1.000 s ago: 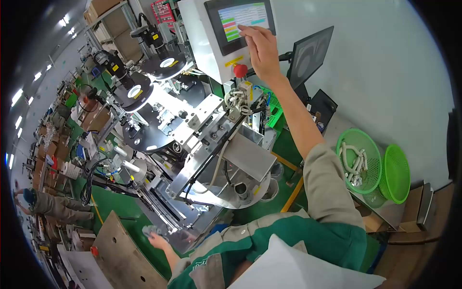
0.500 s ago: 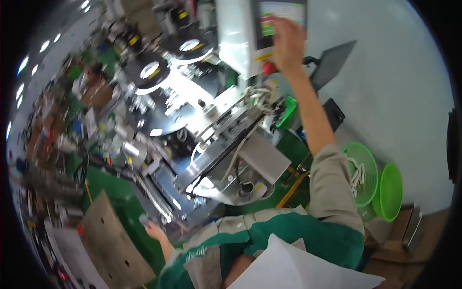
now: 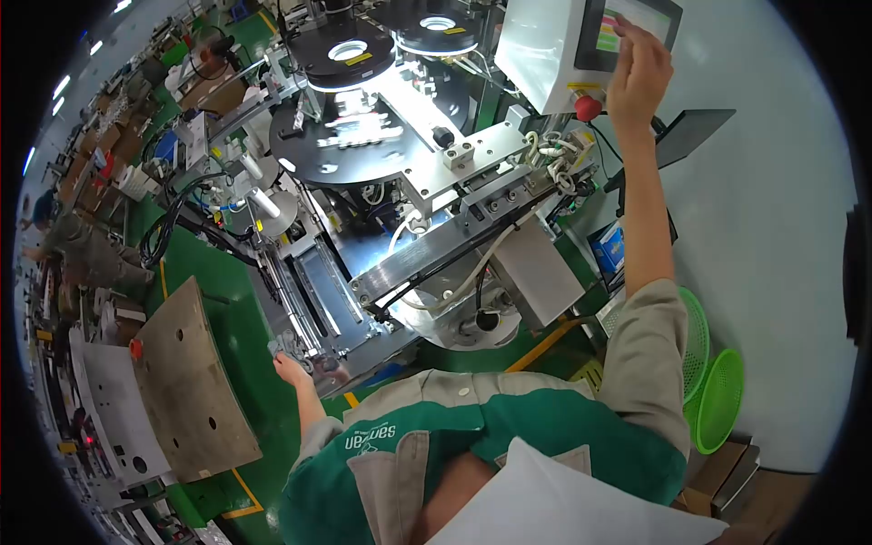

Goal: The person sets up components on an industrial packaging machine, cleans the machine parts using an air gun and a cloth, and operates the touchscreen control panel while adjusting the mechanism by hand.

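At the upper right, my right hand (image 3: 640, 82) is raised to a touchscreen (image 3: 627, 34) with green and red fields. Its index finger reaches to the display; the other fingers are loosely bent and hold nothing visible. A red emergency stop button (image 3: 588, 108) sits below the screen, beside my wrist. My left hand (image 3: 292, 371) is low on the left, at the front corner of the machine bed (image 3: 363, 341). Its fingers are bent around a small greyish piece (image 3: 277, 347) too unclear to name.
Ahead stands a machine with a dark round disc (image 3: 318, 163) under ring lights (image 3: 348, 52). A metal rail (image 3: 445, 241) crosses its front. Green baskets (image 3: 720, 400) stand at right. A brown board (image 3: 195, 381) with holes lies at left. A person (image 3: 91, 241) is far left.
The view has swung, so the machine sits higher and steadier in the picture. My right hand stays at the touchscreen. My left hand remains by the machine's corner.
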Available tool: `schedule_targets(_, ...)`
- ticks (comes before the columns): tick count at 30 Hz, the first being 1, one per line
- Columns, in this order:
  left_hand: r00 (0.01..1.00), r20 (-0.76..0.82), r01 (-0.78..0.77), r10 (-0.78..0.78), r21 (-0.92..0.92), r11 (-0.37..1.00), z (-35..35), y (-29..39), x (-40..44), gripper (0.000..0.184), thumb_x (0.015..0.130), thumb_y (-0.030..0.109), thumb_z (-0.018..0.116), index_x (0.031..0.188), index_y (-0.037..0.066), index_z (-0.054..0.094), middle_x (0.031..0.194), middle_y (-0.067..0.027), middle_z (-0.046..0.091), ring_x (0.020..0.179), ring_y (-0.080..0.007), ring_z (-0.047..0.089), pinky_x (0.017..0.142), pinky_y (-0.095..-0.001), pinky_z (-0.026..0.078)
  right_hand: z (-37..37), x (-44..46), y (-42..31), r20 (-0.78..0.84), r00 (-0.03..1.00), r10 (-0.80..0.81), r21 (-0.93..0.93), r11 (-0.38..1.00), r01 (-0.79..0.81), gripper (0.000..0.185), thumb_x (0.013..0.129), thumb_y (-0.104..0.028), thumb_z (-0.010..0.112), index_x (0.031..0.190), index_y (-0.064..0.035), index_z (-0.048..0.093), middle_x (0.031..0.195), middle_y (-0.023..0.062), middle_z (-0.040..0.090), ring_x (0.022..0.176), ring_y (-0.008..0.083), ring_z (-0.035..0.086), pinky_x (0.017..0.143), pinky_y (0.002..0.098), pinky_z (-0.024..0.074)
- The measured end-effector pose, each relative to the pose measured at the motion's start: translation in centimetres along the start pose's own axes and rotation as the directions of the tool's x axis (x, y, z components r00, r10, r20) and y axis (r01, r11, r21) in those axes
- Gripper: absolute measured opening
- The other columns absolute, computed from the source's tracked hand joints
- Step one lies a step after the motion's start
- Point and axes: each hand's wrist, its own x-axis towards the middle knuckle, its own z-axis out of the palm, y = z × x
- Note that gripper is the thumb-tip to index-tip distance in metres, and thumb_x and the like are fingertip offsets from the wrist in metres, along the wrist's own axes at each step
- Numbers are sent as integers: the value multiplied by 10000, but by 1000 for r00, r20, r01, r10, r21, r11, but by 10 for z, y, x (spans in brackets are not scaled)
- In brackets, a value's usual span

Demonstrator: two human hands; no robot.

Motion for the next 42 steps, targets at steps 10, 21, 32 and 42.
schedule_targets(10,987,16,-154,157,-126,980,17,-8,9,421,855,3,423,1270,-68,426,1272,-217,497,1158,-298,495,1006,-372,369,-2,-13,15,-9,998,63,-100,993,-63,217,806,-16,585,1006,-99,602,1042,44,645,1003,248,555,888,382,361)
schedule_targets(21,988,30,-151,151,-11,988,14,22,-22,312,815,72,429,1080,-37,551,959,-171,611,846,-267,579,797,-374,457,-2,-4,10,-54,997,56,-57,997,-59,127,901,-43,521,981,-92,607,1043,0,677,1005,194,526,873,329,356)
schedule_targets(32,981,178,-55,80,-143,988,7,33,-13,406,883,261,491,1117,-66,547,1073,-161,585,934,-254,558,869,-346,421,6,-8,3,29,1000,-11,-183,983,16,165,840,-34,585,995,-92,594,991,15,678,997,234,562,859,372,367)
schedule_targets(42,840,543,138,1,-214,967,89,124,13,377,904,228,463,1177,-27,517,1123,-137,577,965,-237,578,843,-326,459,-15,-13,6,-119,957,266,-385,876,-291,372,783,39,536,1123,-102,595,1130,66,590,1032,282,516,845,403,382)
